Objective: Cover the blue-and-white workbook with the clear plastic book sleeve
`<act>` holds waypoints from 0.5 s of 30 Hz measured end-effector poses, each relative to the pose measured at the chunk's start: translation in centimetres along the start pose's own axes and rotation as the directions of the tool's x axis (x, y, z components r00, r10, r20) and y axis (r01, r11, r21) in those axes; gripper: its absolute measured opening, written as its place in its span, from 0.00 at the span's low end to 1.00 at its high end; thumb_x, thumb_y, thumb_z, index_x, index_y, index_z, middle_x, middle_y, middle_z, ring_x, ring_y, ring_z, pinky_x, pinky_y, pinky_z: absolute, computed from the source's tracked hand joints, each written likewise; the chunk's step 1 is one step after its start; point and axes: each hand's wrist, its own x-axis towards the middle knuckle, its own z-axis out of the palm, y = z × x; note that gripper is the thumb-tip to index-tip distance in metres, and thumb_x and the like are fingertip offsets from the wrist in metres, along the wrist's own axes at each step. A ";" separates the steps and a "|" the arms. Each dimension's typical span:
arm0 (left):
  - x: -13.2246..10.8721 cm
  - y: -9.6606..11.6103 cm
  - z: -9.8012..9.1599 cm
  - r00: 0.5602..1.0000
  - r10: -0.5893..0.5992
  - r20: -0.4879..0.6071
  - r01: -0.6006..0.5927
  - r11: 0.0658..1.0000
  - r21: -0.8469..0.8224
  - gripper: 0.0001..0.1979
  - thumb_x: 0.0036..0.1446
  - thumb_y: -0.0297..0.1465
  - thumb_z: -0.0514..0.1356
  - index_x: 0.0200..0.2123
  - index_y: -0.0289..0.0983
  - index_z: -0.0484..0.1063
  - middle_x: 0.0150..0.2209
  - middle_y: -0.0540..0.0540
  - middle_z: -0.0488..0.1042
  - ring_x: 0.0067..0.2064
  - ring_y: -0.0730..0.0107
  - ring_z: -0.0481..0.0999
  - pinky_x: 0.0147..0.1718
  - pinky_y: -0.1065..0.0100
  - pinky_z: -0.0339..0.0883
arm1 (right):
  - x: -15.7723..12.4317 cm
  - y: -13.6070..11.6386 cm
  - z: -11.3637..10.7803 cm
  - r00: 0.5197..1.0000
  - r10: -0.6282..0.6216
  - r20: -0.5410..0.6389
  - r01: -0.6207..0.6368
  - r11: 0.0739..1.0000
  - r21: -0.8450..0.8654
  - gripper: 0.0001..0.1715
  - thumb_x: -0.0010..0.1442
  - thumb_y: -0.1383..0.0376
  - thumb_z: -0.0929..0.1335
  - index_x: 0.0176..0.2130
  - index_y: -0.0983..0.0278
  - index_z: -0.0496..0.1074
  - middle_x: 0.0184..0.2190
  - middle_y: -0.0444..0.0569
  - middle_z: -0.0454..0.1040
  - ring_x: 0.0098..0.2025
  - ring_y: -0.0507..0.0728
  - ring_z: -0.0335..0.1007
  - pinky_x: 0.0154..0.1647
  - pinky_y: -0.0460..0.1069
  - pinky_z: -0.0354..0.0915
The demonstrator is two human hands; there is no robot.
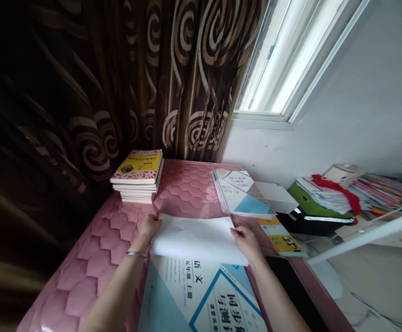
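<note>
A blank white sheet of paper is stretched between my two hands, its near part bent over. My left hand, with a silver bracelet at the wrist, is closed on the left edge of the sheet. On the right edge, my right hand pinches the paper between thumb and fingers. Beneath and nearer to me lies a large light-blue and white workbook with Chinese print on its cover. The sheet covers the workbook's far end.
A book stack stands on the pink quilted cover, far left. Workbooks, a white box and a yellow booklet lie right. A black flat object rests by my right forearm. Curtain hangs behind.
</note>
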 end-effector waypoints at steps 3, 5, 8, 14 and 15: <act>-0.5 0.6 -0.1 0.998 0.035 -0.047 -0.038 0.997 -0.065 0.05 0.41 0.29 0.63 0.19 0.38 0.68 0.20 0.47 0.71 0.27 0.65 0.72 0.28 0.69 0.59 | -0.7 -0.7 -0.2 0.986 -0.129 -0.109 0.138 0.987 0.082 0.22 0.47 0.45 0.67 0.23 0.61 0.69 0.19 0.47 0.73 0.24 0.57 0.67 0.27 0.50 0.62; -1.0 0.9 -0.3 0.995 0.074 -0.070 -0.082 0.988 -0.132 0.06 0.44 0.33 0.61 0.23 0.38 0.67 0.22 0.49 0.71 0.27 0.67 0.71 0.28 0.70 0.59 | -1.3 -1.2 -0.4 0.979 -0.135 -0.156 0.153 0.982 0.111 0.24 0.48 0.43 0.67 0.25 0.62 0.69 0.21 0.48 0.73 0.26 0.57 0.68 0.29 0.50 0.63; -1.8 1.2 -0.5 0.988 0.124 -0.092 -0.143 0.959 -0.244 0.11 0.46 0.39 0.60 0.26 0.38 0.65 0.22 0.51 0.69 0.25 0.71 0.68 0.27 0.71 0.59 | -1.9 -1.7 -0.6 0.971 -0.136 -0.197 0.171 0.970 0.173 0.26 0.49 0.42 0.67 0.26 0.63 0.69 0.22 0.48 0.74 0.27 0.58 0.68 0.29 0.50 0.64; -2.8 2.0 -1.1 0.977 0.114 -0.177 -0.172 0.918 -0.358 0.18 0.41 0.46 0.65 0.24 0.37 0.67 0.21 0.50 0.70 0.25 0.71 0.68 0.25 0.72 0.58 | -2.4 -2.3 -0.7 0.966 -0.125 -0.224 0.181 0.951 0.250 0.27 0.49 0.41 0.67 0.26 0.63 0.69 0.21 0.47 0.72 0.25 0.56 0.66 0.26 0.48 0.63; -3.0 2.2 -1.3 0.977 0.110 -0.185 -0.168 0.927 -0.335 0.19 0.41 0.46 0.65 0.24 0.36 0.67 0.21 0.50 0.70 0.25 0.70 0.68 0.25 0.71 0.58 | -2.4 -2.4 -0.7 0.965 -0.125 -0.231 0.181 0.953 0.244 0.27 0.49 0.41 0.67 0.26 0.63 0.69 0.21 0.47 0.72 0.24 0.55 0.65 0.26 0.48 0.62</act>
